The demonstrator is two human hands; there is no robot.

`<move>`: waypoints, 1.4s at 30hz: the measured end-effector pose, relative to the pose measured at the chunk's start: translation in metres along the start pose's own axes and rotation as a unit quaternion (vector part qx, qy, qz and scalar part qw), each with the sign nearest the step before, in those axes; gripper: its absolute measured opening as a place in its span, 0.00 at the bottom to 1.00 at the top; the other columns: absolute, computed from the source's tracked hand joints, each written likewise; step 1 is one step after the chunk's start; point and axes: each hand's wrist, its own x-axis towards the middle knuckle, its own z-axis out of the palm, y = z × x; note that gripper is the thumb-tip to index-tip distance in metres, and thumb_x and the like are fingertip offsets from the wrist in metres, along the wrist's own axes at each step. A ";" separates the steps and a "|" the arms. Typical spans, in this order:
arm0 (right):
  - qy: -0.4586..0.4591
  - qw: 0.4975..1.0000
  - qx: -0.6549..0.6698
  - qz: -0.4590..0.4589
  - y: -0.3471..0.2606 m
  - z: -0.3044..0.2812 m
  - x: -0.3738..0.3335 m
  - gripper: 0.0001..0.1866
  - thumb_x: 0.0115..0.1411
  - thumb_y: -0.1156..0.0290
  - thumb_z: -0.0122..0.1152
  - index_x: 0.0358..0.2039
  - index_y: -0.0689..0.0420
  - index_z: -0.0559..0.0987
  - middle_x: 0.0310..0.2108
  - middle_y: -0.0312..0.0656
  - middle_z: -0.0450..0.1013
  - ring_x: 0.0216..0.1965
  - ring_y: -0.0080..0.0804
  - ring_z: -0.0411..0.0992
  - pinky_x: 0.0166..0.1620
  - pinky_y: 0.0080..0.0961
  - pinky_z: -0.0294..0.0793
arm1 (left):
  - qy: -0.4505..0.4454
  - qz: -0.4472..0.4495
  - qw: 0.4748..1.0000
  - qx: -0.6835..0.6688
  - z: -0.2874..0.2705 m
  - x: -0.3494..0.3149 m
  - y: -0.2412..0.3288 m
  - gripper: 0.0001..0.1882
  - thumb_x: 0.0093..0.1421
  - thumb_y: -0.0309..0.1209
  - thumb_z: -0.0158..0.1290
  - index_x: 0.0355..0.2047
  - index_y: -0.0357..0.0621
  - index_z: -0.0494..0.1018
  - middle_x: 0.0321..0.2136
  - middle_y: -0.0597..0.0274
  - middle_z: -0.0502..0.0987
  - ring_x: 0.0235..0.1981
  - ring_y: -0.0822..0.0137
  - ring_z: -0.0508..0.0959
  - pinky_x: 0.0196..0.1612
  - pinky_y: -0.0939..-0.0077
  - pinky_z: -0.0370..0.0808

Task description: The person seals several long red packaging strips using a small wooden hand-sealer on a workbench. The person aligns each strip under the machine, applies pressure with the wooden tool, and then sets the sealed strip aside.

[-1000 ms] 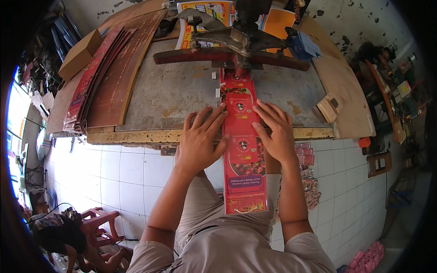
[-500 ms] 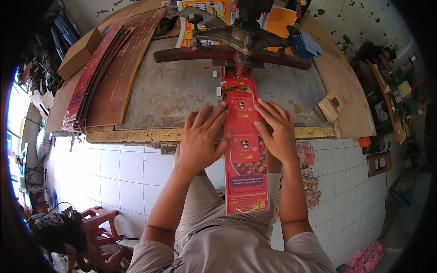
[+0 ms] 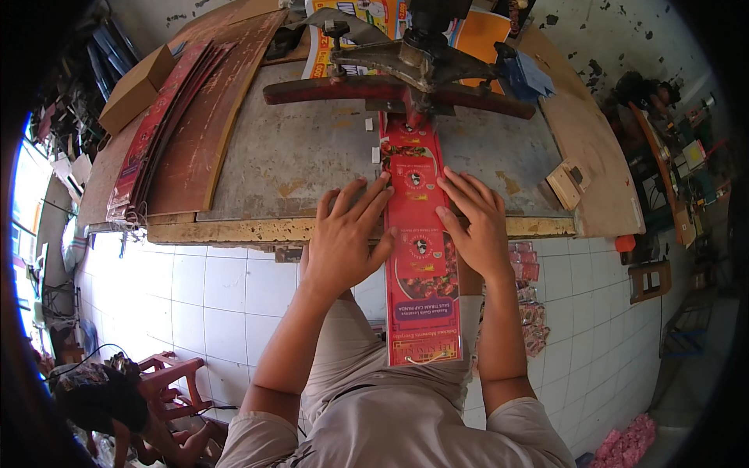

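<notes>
A long red printed cardboard strip (image 3: 421, 312) runs from the metal worktop out over its near edge and above my lap. A thin white cord is looped at its near end. The far end reaches under the dark metal press (image 3: 417, 74), whose lower parts hide it. My left hand (image 3: 349, 234) lies along the strip's left side, fingers stretched out, with fingertips and thumb at its edge. On the opposite side, my right hand (image 3: 473, 226) has its fingers extended, their tips and thumb resting on the strip's right edge. Neither hand is wrapped round it.
Small white blocks (image 3: 375, 155) sit left of the strip. A stack of red strips (image 3: 160, 129) and a cardboard box (image 3: 136, 90) lie at left; a wooden block (image 3: 566, 185) stands at right. Red packs (image 3: 533, 316) lie on the floor. Another person (image 3: 101, 398) crouches near a red stool (image 3: 175, 382).
My hands and the red strip hold almost the same place. The view has shifted very slightly.
</notes>
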 end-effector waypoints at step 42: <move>0.021 0.993 0.107 -0.035 0.029 -0.069 -0.028 0.26 0.60 0.75 0.80 0.59 0.56 0.85 0.61 0.43 0.80 0.62 0.46 0.78 0.63 0.45 0.80 | 0.000 -0.012 1.000 -0.010 -0.005 -0.003 0.006 0.32 0.67 0.39 0.60 0.71 0.46 0.75 0.76 0.64 0.73 0.74 0.50 0.71 0.76 0.44 0.63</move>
